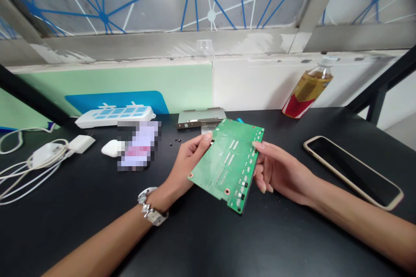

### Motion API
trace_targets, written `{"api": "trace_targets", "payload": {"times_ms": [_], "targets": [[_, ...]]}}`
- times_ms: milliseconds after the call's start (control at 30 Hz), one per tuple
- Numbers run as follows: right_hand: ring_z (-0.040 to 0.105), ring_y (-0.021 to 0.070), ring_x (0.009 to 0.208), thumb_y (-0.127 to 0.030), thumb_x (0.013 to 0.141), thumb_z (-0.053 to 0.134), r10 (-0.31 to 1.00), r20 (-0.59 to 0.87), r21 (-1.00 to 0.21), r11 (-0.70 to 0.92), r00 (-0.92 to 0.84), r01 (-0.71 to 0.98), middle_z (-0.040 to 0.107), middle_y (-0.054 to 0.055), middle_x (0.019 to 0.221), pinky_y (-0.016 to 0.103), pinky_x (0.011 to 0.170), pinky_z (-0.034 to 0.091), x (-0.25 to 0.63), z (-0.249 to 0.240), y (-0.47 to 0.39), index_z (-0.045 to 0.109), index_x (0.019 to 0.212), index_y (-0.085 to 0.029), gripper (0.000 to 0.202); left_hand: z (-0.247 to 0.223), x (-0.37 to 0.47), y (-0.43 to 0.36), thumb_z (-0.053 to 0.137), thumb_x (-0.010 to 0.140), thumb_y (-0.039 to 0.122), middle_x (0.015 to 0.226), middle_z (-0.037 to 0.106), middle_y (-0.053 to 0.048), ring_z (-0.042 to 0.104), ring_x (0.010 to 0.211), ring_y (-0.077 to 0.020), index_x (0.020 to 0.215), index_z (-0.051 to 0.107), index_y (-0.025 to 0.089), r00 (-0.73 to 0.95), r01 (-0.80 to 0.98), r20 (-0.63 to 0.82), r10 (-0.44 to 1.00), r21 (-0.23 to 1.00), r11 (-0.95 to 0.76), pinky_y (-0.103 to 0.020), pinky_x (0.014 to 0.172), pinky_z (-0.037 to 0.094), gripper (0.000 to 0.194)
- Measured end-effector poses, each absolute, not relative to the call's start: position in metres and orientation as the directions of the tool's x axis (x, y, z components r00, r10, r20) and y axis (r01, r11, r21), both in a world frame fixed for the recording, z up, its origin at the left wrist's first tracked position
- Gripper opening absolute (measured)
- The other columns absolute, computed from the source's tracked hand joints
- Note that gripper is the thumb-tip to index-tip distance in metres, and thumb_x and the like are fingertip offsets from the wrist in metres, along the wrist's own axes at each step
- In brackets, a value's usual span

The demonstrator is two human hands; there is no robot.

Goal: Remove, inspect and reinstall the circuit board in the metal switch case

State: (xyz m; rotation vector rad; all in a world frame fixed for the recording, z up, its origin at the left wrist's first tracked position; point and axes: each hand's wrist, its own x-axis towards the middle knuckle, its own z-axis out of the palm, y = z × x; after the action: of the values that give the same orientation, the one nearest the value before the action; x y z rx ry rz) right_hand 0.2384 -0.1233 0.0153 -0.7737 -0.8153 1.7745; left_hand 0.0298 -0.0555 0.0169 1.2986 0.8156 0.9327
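A green circuit board point(214, 169) is held up at a tilt above the black table, one broad face toward me. My left hand point(191, 156) grips its left edge, thumb on top and the other fingers partly hidden beneath. At the right edge, my right hand point(276, 164) pinches the board with the thumb over the rim and the fingers curled behind it. Behind the board lies a flat metal case part point(201, 119) with slotted sides. Several tiny dark screws point(177, 140) are scattered left of it. A small blue object point(240, 120) peeks out past the board's far edge.
A smartphone point(354, 171) lies at right, with a drink bottle point(307, 88) near the wall. On the left are a white power strip point(115, 116), a charger with coiled cable point(48, 156), a white earbud case point(112, 148) and a blurred-out item point(139, 145). The black table point(208, 242) extends toward me.
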Motion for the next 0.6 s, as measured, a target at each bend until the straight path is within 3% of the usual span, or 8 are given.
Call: {"api": "trace_targets", "payload": {"times_ms": [133, 233, 433, 600], "targets": [[0.073, 0.0180, 0.048, -0.042, 0.095, 0.070, 0.983, -0.024, -0.852, -0.115, -0.181, -0.511, 0.075, 0.004, 0.062, 0.017, 0.038, 0.051, 0.2372, 0.0145, -0.1245, 0.060, 0.085, -0.019, 0.027, 0.0191, 0.0258, -0.0513, 0.060, 0.089, 0.070, 0.078, 0.073, -0.008, 0.066, 0.066, -0.0187, 0.101, 0.075, 0.016, 0.482, -0.189, -0.135, 0.866, 0.949, 0.254, -0.030, 0.064, 0.049, 0.057], [0.075, 0.0208, 0.050, -0.044, 0.094, 0.072, 0.998, 0.043, -0.883, 0.014, -0.052, -0.469, 0.074, 0.004, 0.059, 0.019, 0.039, 0.053, 0.2361, 0.0131, -0.1233, 0.059, 0.089, -0.019, 0.028, 0.0200, 0.0230, -0.0489, 0.055, 0.088, 0.074, 0.086, 0.077, -0.012, 0.072, 0.075, -0.0235, 0.112, 0.076, 0.013, 0.541, -0.215, -0.178, 0.822, 0.916, 0.339, -0.033, 0.069, 0.054, 0.068], [0.075, 0.0221, 0.052, -0.047, 0.090, 0.075, 0.997, 0.051, -0.908, 0.067, 0.052, -0.414, 0.074, 0.004, 0.061, 0.022, 0.040, 0.055, 0.2337, 0.0091, -0.1203, 0.058, 0.089, -0.019, 0.033, 0.0191, 0.0234, -0.0492, 0.077, 0.085, 0.041, 0.119, 0.076, -0.014, 0.071, 0.105, -0.0255, 0.119, 0.077, 0.014, 0.565, -0.233, -0.094, 0.820, 0.935, 0.267, -0.031, 0.085, 0.055, 0.043], [0.077, 0.0219, 0.058, -0.053, 0.094, 0.068, 0.998, 0.061, -0.917, 0.042, -0.033, -0.397, 0.080, 0.013, 0.081, 0.024, 0.042, 0.056, 0.2357, 0.0076, -0.1212, 0.068, 0.079, -0.014, 0.041, 0.0193, 0.0238, -0.0463, 0.074, 0.089, 0.037, 0.127, 0.074, -0.012, 0.071, 0.107, -0.0234, 0.118, 0.077, 0.015, 0.545, -0.274, -0.141, 0.827, 0.902, 0.334, -0.030, 0.092, 0.054, 0.037]]}}
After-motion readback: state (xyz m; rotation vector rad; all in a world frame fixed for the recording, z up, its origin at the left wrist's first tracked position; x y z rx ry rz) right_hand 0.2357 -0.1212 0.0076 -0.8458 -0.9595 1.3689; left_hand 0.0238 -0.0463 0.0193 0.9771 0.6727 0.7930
